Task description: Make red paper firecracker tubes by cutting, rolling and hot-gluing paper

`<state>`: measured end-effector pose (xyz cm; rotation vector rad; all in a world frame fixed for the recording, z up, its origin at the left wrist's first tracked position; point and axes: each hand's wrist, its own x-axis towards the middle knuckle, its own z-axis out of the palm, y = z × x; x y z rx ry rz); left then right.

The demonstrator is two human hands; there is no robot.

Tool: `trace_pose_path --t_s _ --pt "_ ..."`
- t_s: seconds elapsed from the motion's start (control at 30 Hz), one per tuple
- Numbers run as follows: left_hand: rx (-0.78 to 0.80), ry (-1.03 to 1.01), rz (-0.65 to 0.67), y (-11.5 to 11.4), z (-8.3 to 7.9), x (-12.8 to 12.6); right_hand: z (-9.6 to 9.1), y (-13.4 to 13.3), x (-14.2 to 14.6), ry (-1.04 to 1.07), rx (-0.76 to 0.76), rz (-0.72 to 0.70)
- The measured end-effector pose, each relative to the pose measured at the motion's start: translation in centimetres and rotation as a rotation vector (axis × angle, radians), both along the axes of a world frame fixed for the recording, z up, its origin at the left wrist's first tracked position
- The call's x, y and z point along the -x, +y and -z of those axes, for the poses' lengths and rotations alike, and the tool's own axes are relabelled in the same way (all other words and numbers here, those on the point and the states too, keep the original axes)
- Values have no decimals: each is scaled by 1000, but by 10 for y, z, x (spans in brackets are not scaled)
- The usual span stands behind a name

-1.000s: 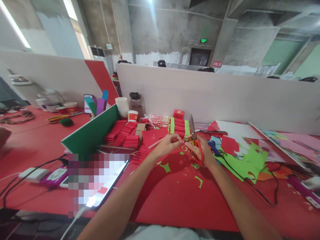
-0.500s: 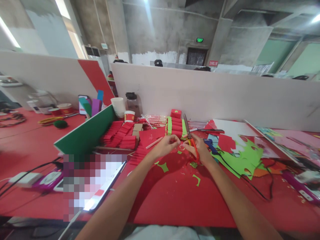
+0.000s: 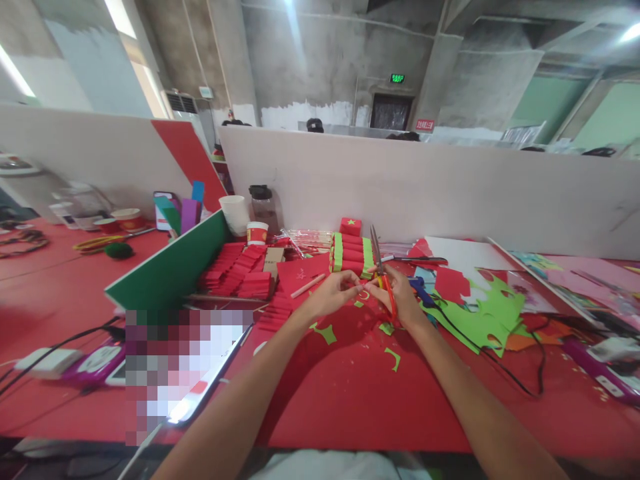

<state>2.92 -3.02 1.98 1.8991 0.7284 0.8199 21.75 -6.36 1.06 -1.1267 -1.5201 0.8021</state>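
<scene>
My two hands meet over the red table, just in front of a bundle of red paper rolls banded in green. My right hand is wrapped round the red handles of a pair of scissors, whose blades point up and away. My left hand pinches a tiny piece between thumb and fingers, too small to name, close to the scissors. Green paper scraps lie on the table below my hands.
Stacks of red folded paper sit beside a green board on the left. A tablet lies near the front edge. Cut green sheets, a black cable, cups and a white partition surround the spot.
My hands have stayed together with the scissors. The view has shifted slightly to the right, so everything sits a little further left in the picture.
</scene>
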Motion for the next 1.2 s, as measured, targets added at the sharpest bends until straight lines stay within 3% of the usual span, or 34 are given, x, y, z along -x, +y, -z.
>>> trace_pose_path --t_s 0.5,0.73,0.93,1.2 --pt "-39 44 -32 -2 -1 -1 -2 -1 6 -37 -58 -2" --pt "-34 68 -36 -6 -6 0 -1 -1 4 -5 -5 9" --pt "-33 46 -29 -9 -10 -1 -1 -1 7 -70 -119 32" --pt "-32 47 -52 -3 0 -3 0 -9 11 -295 -239 96"
